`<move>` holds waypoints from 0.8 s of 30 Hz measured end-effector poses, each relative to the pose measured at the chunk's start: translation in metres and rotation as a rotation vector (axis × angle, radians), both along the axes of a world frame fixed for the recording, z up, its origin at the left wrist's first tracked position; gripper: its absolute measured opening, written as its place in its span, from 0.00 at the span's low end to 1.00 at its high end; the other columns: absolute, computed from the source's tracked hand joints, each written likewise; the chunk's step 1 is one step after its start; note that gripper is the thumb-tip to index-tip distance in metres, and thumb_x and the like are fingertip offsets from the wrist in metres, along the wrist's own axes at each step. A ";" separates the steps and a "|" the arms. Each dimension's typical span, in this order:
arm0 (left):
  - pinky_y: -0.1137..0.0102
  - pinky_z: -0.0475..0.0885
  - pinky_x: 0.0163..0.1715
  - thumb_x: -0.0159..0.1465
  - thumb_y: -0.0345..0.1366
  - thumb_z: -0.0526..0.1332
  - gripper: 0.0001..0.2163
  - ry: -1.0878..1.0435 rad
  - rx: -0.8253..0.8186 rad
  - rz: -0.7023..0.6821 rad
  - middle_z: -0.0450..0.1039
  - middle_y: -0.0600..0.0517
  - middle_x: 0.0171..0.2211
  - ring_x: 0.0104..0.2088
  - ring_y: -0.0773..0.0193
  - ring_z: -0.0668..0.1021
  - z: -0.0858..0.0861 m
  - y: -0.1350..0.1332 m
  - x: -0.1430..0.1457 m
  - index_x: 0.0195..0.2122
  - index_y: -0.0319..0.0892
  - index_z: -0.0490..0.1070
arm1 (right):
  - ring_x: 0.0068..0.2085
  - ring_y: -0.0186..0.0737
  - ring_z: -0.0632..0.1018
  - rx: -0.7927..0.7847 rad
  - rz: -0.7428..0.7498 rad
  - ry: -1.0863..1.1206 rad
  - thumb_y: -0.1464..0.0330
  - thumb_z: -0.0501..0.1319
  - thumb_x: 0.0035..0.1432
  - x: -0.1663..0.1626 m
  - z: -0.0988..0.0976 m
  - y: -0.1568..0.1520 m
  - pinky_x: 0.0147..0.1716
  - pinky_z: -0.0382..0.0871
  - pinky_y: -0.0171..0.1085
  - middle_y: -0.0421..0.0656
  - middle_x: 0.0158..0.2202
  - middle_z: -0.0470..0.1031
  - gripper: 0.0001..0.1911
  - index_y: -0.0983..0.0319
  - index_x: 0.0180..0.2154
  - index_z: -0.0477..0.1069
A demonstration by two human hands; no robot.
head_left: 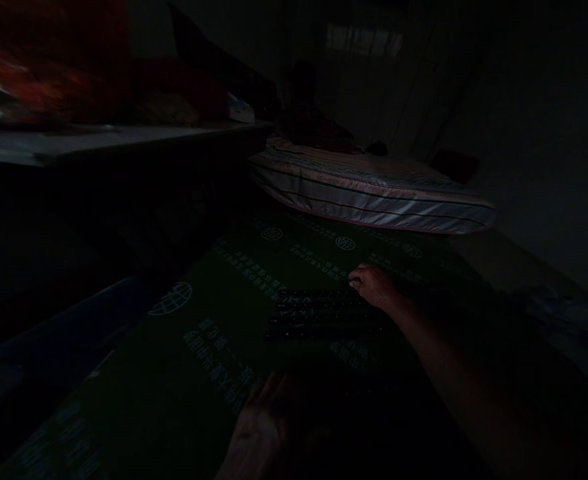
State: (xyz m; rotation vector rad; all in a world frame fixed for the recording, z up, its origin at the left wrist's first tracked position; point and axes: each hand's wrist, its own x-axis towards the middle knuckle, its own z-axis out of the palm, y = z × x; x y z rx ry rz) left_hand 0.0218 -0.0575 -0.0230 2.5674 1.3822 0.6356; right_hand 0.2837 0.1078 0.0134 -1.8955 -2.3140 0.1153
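Observation:
The view is very dark. Several long black strips with small light dots along them lie side by side on a green printed board. My right hand is over the far side of the strips, its fingers closed in a pinch. Something dark shows at the fingertips, too dim to make out. Low in the view, my left hand rests near the board's surface on the near side of the strips, fingers stretched forward. Deep shadow hides what lies to the right of it.
A striped mattress lies across the far end of the board. At the left stands a shelf or table with a red bag on it. Below it is a blue object. Crumpled cloth or plastic shows dimly at the right.

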 end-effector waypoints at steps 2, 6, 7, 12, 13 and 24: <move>0.65 0.73 0.33 0.57 0.45 0.61 0.10 0.000 -0.005 0.001 0.73 0.50 0.33 0.32 0.58 0.75 -0.002 0.000 0.000 0.35 0.46 0.72 | 0.43 0.39 0.73 -0.026 0.010 -0.029 0.69 0.59 0.56 -0.001 -0.001 0.006 0.42 0.63 0.34 0.44 0.41 0.74 0.08 0.59 0.38 0.76; 0.65 0.73 0.32 0.57 0.46 0.61 0.11 -0.003 -0.016 -0.004 0.74 0.50 0.33 0.32 0.58 0.75 -0.004 0.001 0.000 0.35 0.46 0.72 | 0.46 0.41 0.73 -0.074 0.023 -0.071 0.69 0.61 0.55 -0.002 -0.005 0.017 0.43 0.63 0.35 0.45 0.42 0.74 0.09 0.59 0.40 0.76; 0.65 0.73 0.32 0.57 0.45 0.61 0.10 -0.004 -0.018 -0.007 0.74 0.50 0.33 0.32 0.58 0.75 -0.003 0.001 0.000 0.35 0.46 0.72 | 0.46 0.41 0.73 -0.082 0.025 -0.077 0.69 0.62 0.55 -0.002 -0.006 0.019 0.44 0.63 0.35 0.45 0.42 0.74 0.10 0.59 0.40 0.76; 0.64 0.73 0.35 0.59 0.45 0.59 0.10 -0.007 -0.020 -0.023 0.74 0.50 0.34 0.33 0.58 0.75 -0.003 -0.001 -0.001 0.37 0.46 0.73 | 0.46 0.41 0.73 -0.104 0.035 -0.092 0.67 0.62 0.55 -0.001 -0.011 0.028 0.43 0.64 0.35 0.44 0.42 0.74 0.10 0.58 0.40 0.76; 0.64 0.73 0.35 0.59 0.45 0.59 0.11 -0.007 -0.021 -0.023 0.74 0.50 0.34 0.33 0.58 0.75 -0.003 -0.001 0.000 0.37 0.46 0.73 | 0.46 0.40 0.73 -0.108 0.037 -0.094 0.67 0.62 0.54 -0.001 -0.012 0.030 0.42 0.64 0.35 0.44 0.42 0.74 0.10 0.58 0.40 0.76; 0.60 0.73 0.40 0.65 0.41 0.56 0.14 0.014 -0.017 -0.052 0.69 0.46 0.47 0.41 0.61 0.75 0.008 -0.004 -0.006 0.48 0.40 0.67 | 0.41 0.39 0.74 -0.091 0.095 -0.057 0.71 0.64 0.50 -0.005 -0.019 0.037 0.39 0.64 0.33 0.43 0.37 0.76 0.05 0.60 0.32 0.77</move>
